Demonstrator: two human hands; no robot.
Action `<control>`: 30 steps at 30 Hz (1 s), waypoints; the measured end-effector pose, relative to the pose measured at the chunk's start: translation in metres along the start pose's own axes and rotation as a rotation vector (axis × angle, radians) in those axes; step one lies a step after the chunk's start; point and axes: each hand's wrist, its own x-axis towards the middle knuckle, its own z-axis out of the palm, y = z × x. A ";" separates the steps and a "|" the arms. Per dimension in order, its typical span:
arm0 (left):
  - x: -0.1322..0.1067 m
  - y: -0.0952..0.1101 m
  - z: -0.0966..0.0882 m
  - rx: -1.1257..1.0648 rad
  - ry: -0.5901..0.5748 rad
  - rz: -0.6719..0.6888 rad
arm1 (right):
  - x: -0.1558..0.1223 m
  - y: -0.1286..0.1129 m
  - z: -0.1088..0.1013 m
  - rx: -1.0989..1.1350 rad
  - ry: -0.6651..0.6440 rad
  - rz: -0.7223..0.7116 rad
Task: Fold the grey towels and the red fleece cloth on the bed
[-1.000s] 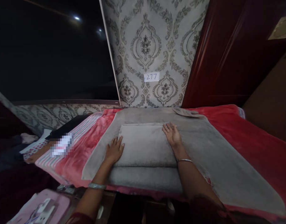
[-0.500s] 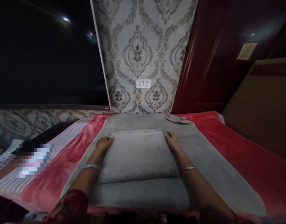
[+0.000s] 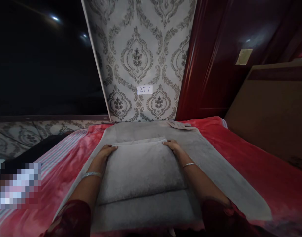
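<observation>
A folded grey plush cloth [image 3: 142,171] lies on a larger grey cloth [image 3: 217,184] spread out in front of me. My left hand [image 3: 106,152] is closed at the folded cloth's far left corner, thumb on top. At its far right corner my right hand [image 3: 172,145] pinches the edge, thumb inward. The fingers under the fabric are partly hidden. A small folded grey piece [image 3: 182,125] rests at the far right of the larger cloth.
A red blanket [image 3: 242,148] with a striped edge lies underneath. Behind stand a dark screen [image 3: 42,65], a patterned wall with a label [image 3: 144,89] reading 277, and a dark red panel [image 3: 205,65]. A brown board [image 3: 271,112] stands at right. A blurred patch covers something at left.
My right hand has moved in from beside the folded cloth onto its far right corner. My left hand stays at the left corner. The view has shifted slightly right.
</observation>
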 end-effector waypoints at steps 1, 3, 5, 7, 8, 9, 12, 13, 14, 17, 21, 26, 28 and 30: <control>-0.002 0.001 0.000 -0.036 -0.024 -0.009 | -0.003 -0.002 0.001 0.033 -0.011 0.013; -0.005 0.004 0.001 -0.080 -0.079 -0.036 | -0.008 -0.007 0.001 0.085 -0.022 0.037; -0.009 0.008 0.002 -0.119 -0.113 -0.054 | -0.013 -0.011 0.002 0.123 -0.020 0.053; -0.014 0.012 0.001 -0.162 -0.126 -0.053 | -0.019 -0.016 0.002 0.155 -0.012 0.051; -0.017 0.015 -0.001 -0.184 -0.124 -0.046 | -0.022 -0.019 0.001 0.173 -0.008 0.042; -0.020 0.017 -0.003 -0.206 -0.118 -0.033 | -0.026 -0.022 0.000 0.193 -0.006 0.026; -0.029 0.024 -0.016 -0.270 -0.091 0.025 | -0.037 -0.033 -0.009 0.266 -0.004 -0.052; -0.033 0.028 -0.022 -0.288 -0.088 0.046 | -0.041 -0.038 -0.014 0.289 -0.004 -0.087; -0.036 0.033 -0.028 -0.309 -0.091 0.072 | -0.044 -0.044 -0.021 0.312 -0.003 -0.127; -0.044 0.061 -0.050 -0.399 -0.130 0.230 | -0.051 -0.074 -0.046 0.372 0.018 -0.256; -0.060 0.114 -0.078 -0.475 -0.046 0.602 | -0.062 -0.125 -0.084 0.452 0.098 -0.635; -0.095 0.106 -0.100 -0.213 0.121 0.894 | -0.106 -0.110 -0.107 0.249 0.250 -1.021; -0.110 0.058 -0.097 -0.015 0.122 0.928 | -0.129 -0.062 -0.100 0.011 0.317 -1.044; -0.125 -0.003 -0.085 0.123 -0.023 0.904 | -0.151 -0.005 -0.085 -0.236 0.210 -1.001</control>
